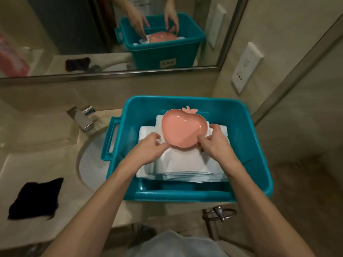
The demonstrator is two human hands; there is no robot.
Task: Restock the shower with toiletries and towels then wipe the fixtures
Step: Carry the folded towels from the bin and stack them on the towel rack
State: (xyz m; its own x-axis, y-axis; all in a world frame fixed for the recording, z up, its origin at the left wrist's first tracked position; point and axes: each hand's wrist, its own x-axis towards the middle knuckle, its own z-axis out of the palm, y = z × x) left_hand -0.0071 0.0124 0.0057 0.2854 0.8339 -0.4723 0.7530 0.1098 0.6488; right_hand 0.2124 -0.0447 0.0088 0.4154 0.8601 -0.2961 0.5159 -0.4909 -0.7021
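A teal plastic bin (258,145) stands on the vanity counter right of the sink. Inside it lies a stack of folded white towels (183,164). On top of the towels sits a pink apple-shaped dish (182,127) with a small leaf at its far end. My left hand (150,145) pinches the dish's near left rim. My right hand (215,140) grips its near right rim, thumb on the edge and fingers curled under it. Both forearms reach in over the bin's near wall.
A dark cloth (36,198) lies on the counter at the near left. The round sink (89,160) and chrome faucet (84,117) are left of the bin. A mirror (74,34) runs along the back. A wall socket plate (246,67) is at right, a chrome ring (219,214) below the counter edge.
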